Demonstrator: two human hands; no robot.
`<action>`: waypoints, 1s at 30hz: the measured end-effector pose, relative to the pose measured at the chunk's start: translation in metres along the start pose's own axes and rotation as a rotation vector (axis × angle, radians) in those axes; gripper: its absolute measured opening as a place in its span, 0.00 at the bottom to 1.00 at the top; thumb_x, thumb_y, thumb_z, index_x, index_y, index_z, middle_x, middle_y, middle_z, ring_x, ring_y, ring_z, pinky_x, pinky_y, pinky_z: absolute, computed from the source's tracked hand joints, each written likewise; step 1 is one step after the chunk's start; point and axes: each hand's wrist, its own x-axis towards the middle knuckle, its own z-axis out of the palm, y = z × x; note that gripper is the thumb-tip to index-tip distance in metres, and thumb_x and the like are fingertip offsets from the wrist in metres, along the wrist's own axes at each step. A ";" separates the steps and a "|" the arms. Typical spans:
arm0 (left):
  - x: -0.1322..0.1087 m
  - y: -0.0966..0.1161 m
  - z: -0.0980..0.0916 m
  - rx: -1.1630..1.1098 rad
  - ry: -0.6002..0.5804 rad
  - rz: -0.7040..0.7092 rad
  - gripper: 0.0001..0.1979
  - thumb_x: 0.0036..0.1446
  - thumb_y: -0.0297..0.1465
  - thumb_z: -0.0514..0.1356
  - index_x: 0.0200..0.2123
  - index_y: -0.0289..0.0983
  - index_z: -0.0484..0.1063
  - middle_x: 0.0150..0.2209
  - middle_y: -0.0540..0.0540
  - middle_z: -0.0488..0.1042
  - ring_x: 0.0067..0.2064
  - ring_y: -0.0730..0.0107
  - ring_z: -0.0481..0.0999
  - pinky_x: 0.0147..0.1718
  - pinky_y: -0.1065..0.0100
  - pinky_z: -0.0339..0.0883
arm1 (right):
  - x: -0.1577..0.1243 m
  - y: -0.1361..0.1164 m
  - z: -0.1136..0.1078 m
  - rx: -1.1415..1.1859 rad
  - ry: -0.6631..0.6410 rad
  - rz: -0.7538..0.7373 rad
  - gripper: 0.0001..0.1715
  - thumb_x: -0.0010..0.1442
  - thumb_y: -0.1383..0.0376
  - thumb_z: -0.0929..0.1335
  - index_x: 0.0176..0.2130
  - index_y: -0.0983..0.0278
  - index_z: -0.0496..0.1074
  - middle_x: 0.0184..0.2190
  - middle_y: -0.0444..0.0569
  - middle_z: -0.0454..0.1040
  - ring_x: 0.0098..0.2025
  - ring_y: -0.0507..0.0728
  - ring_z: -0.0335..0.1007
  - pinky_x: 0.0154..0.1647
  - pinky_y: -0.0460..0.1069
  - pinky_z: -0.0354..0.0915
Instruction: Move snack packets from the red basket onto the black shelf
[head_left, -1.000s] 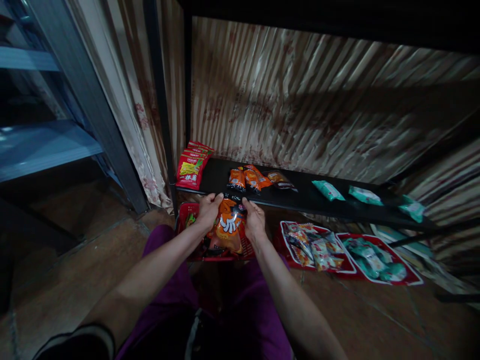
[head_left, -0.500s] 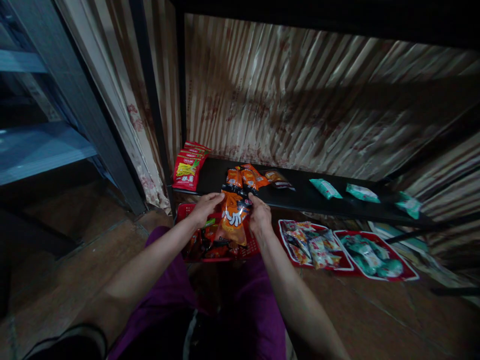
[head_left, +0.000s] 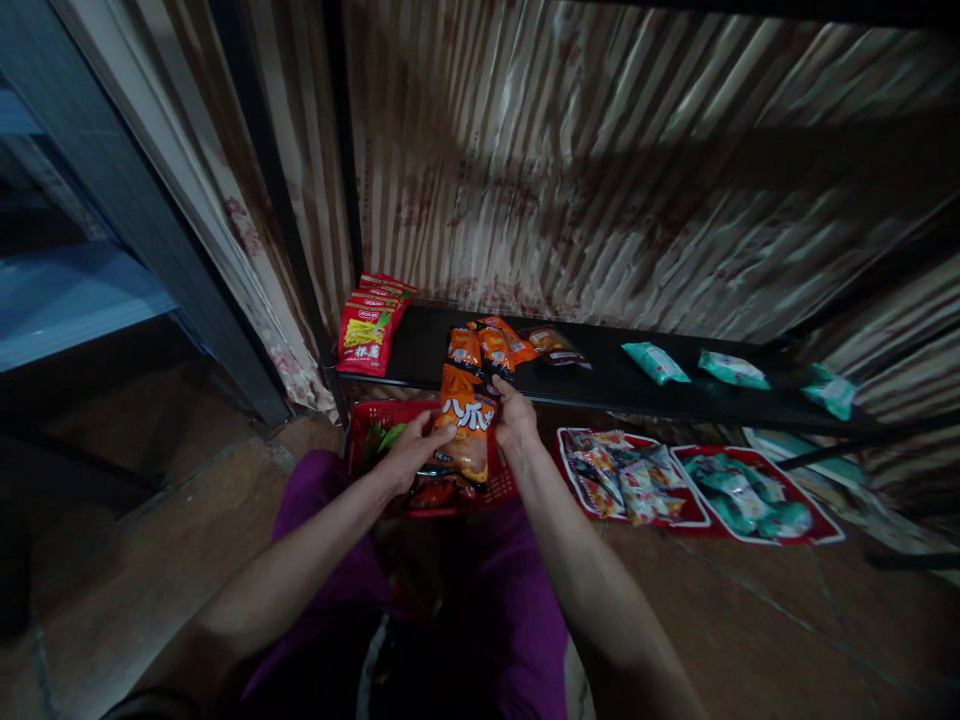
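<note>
Since the light is dim, print on the orange bag (head_left: 466, 425) is hard to read; bag and hands hide most of the red basket (head_left: 361, 432). Fingers of left hand (head_left: 411, 455) pinch the bag's lower left, fingers of right hand (head_left: 516, 425) its upper right; bag sits above the basket, at the shelf (head_left: 600, 385) front. On shelf: three teal packets (head_left: 656, 362), red packet stack (head_left: 366, 330), count unclear. Two red trays (head_left: 817, 525) on floor.

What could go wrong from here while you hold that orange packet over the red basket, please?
The orange packet is held only at its sides by the left hand and right hand; a loose grip could drop it into the red basket. Its top sits close to the small orange packets at the shelf front, so it might nudge them off.
</note>
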 end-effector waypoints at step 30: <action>0.041 0.022 -0.005 -0.081 0.259 0.058 0.22 0.39 0.46 0.68 0.31 0.36 0.70 0.33 0.47 0.75 0.35 0.67 0.75 0.35 0.66 0.68 | -0.044 0.062 -0.045 0.044 -0.391 0.177 0.23 0.38 0.64 0.79 0.36 0.58 0.74 0.32 0.41 0.80 0.31 0.51 0.76 0.31 0.44 0.71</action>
